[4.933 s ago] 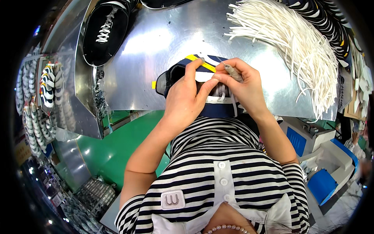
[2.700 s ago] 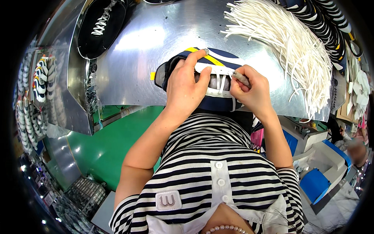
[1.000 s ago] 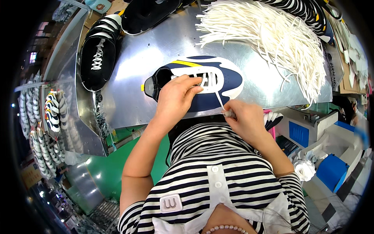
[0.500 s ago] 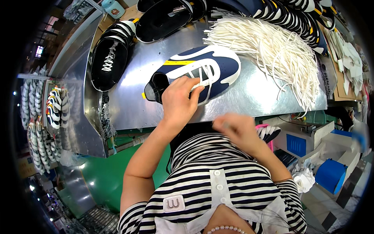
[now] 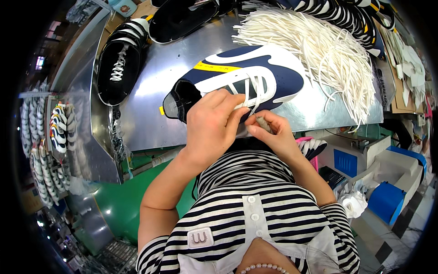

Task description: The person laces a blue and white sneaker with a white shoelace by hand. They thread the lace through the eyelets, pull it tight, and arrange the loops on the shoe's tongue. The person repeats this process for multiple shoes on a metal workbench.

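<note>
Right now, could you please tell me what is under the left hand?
A navy-and-white shoe upper lies partly under the left hand; white lace shows just right of it. Whatever the hand covers cannot be seen.

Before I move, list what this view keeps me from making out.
All in the head view:
Some near-side eyelets of the navy-and-white shoe: covered by the left hand.
Any lace end in the right hand: too small to tell.
Top of the black shoe piece: cut off by the upper edge.
Count of white laces: strands overlap.
</note>
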Demonstrator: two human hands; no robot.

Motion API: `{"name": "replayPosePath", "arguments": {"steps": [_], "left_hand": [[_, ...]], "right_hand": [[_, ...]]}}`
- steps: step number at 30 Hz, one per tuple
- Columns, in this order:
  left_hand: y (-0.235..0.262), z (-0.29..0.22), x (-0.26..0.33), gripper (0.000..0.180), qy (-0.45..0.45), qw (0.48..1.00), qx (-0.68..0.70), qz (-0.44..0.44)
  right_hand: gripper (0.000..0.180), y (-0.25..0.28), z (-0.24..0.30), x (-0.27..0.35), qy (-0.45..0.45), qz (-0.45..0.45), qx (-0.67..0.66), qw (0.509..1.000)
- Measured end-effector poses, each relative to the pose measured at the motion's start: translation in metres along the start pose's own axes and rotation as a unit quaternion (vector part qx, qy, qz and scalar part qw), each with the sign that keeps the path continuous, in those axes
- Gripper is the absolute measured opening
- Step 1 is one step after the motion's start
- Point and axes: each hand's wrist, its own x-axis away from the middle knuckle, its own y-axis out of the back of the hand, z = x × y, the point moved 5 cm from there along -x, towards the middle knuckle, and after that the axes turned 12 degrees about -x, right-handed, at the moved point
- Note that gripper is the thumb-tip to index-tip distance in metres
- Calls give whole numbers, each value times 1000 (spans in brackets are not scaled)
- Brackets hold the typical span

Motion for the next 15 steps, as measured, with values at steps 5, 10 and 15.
{"name": "replayPosePath", "arguments": {"steps": [5, 10, 15], "left_hand": [[1, 1, -6, 17, -13, 999, -23, -35], [0, 0, -11, 18, -15, 998, -41, -44], [6, -2, -17, 19, -35, 996, -49, -59]], "right_hand": [[22, 9, 12, -2, 183, -119, 90, 972], [23, 8, 11, -19, 152, -146, 86, 974], [15, 3, 8, -31, 85, -74, 62, 992]]}}
